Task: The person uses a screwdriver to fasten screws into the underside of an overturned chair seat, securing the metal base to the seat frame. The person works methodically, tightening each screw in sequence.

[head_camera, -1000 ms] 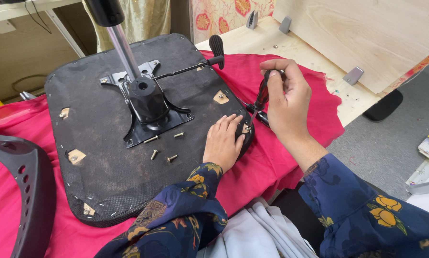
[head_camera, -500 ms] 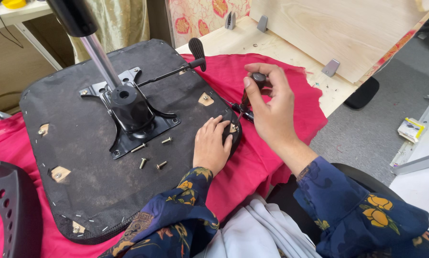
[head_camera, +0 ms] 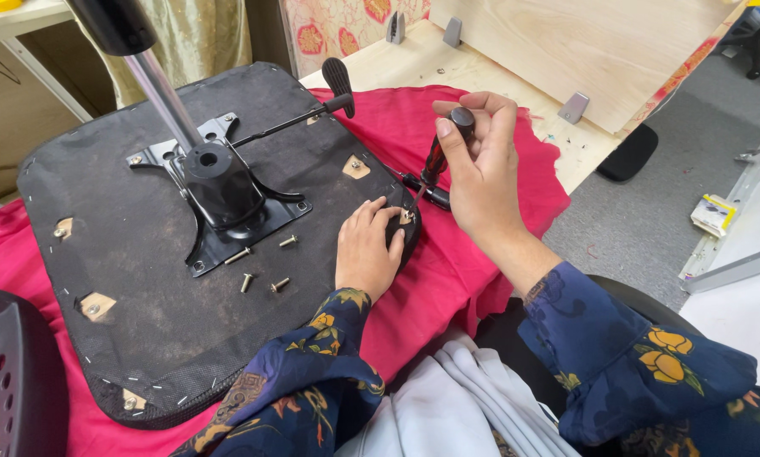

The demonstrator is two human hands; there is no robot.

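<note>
A screw is being worked at the right near corner of the upturned seat (head_camera: pixel 143 338), which lies on a red cloth (head_camera: pixel 473 279) over the surface. The screwdriver (head_camera: pixel 437 161) is held upright in the right hand (head_camera: pixel 481 178), the fingers closed round its dark red handle and its tip set down at the corner tab. The left hand (head_camera: pixel 367 250) is pressed flat on the seat edge just beside the tip, holding nothing, fingers curled over the rim.

The step in hand is judged to be turning that corner screw; what is called for next is steady downward pressure with the shaft kept upright, so the tip is not thrown out toward the left fingers.

Three loose screws (head_camera: pixel 266 267) lie near the black plate (head_camera: pixel 219 195). To the left, room is taken up by the lever (head_camera: pixel 312 110) and the post (head_camera: pixel 156 80). Right of the cloth edge, open floor is seen.
</note>
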